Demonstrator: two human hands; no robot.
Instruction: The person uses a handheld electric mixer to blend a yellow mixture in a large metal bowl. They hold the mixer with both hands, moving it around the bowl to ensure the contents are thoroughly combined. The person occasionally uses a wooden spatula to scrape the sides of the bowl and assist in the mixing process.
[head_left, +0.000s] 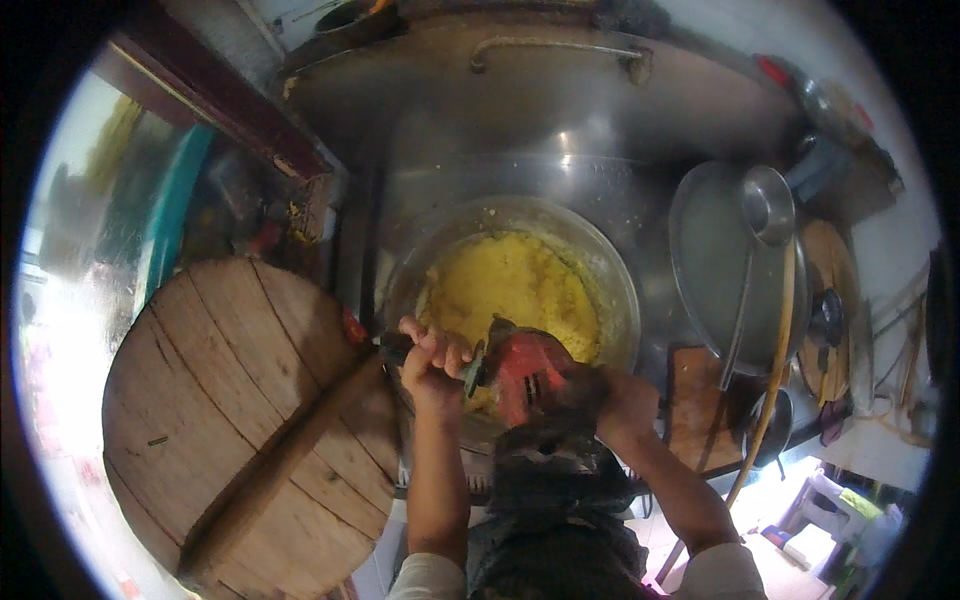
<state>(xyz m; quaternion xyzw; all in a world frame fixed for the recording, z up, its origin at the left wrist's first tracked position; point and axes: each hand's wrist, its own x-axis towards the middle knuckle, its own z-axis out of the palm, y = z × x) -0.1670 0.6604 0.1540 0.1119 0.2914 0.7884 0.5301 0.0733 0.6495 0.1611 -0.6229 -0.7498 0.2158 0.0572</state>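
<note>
Steel backsplash (460, 125) beyond, red power tool (528, 378) between both hands (433, 362)

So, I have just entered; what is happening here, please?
The person's right hand grips the rear of a red-and-black power tool above a metal pan of yellow food. The left hand is curled at the tool's front, apparently on a side handle. A round wooden lid is at the left.

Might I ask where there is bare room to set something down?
The shiny steel counter looks mostly bare behind the round metal pot of yellow food, toward the wide metal basin. The pot's near side is crowded: left hand, right hand, red-and-black power tool.
</note>
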